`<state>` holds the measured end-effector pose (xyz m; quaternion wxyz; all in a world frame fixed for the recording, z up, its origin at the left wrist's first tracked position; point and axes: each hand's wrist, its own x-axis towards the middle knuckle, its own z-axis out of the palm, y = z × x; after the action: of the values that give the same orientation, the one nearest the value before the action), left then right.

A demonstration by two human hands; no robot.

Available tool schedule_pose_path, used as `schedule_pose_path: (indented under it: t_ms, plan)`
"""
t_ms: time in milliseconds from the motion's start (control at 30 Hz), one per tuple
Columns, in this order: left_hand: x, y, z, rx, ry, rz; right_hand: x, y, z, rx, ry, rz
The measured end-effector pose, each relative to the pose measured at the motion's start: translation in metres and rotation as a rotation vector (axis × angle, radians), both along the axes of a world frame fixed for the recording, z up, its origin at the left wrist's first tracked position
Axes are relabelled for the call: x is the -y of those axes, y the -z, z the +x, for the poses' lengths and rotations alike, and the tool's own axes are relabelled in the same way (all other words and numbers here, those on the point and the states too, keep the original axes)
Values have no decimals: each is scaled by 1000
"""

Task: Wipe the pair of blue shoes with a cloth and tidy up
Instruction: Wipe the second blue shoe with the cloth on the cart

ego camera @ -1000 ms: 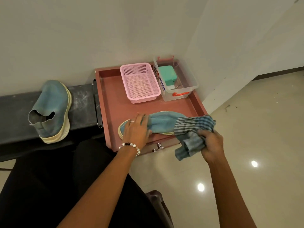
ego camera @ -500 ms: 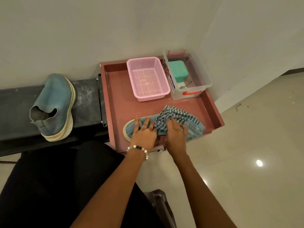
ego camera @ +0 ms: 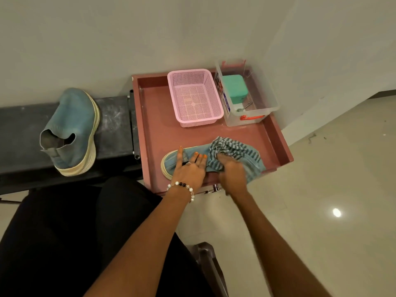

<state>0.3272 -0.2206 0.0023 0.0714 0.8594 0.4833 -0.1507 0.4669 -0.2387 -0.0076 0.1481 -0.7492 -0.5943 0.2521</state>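
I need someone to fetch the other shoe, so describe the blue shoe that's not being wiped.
Left of the red tray runs a dark bench along the wall. The unattended blue shoe stands there alone, untouched by cloth or hand, unlike its mate in the tray.

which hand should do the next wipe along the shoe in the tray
Right. The right hand already presses the striped cloth on the shoe; the left hand lies flat, steadying it.

pink basket (ego camera: 195,97), clear box (ego camera: 255,97) on red tray (ego camera: 150,116), black bench (ego camera: 113,125)
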Motion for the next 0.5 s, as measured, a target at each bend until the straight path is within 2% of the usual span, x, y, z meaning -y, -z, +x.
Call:
schedule_pose_path:
  t_ms: [67, 100, 200, 267, 300, 367, 433, 500]
  plan:
    - [-1, 0, -1, 1, 10, -15, 1, -1, 42, 130, -177, -90]
    - [-2, 0, -1, 1, 10, -17, 1, -4, 58, 243, -189, -107]
    - [-2, -1, 0, -8, 3, -25, 0, 0, 50, 421, -30, -54]
    - [-2, -2, 3, 0, -8, -24, -1, 2, 9, 273, 128, -2]
    - [-2, -2, 3, 10, -12, -24, -1, 1, -9, 158, 130, 37]
    - [-2, -4, 3, 34, -16, -23, 3, -2, -19, 6, -24, 57]
    - [0, -5, 1, 25, -7, -21, -1, -6, 8, 28, -149, -33]
    - [0, -4, 0, 12, 8, -19, -3, -5, 47, 184, -163, -65]
